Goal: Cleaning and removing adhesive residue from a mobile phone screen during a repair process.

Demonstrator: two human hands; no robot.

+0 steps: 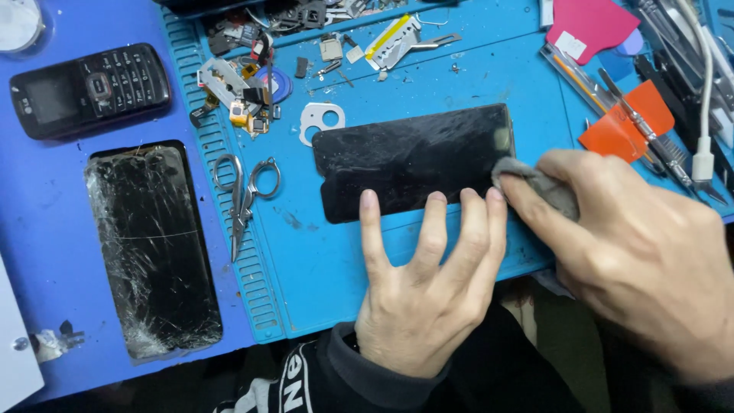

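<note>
A black phone screen panel (409,157) lies flat on the blue work mat (321,260). My left hand (420,283) rests on the mat with its fingertips spread against the panel's near edge, holding nothing. My right hand (634,252) pinches a small grey cloth (535,183) and presses it on the panel's right near corner.
A cracked black screen (153,245) lies at the left. Behind it lies a black keypad phone (88,88). Small scissors (245,191) sit on the mat's ribbed edge. Loose phone parts (245,92), a red pick (589,27), orange picks (627,122), tweezers and a white cable (703,145) crowd the back and right.
</note>
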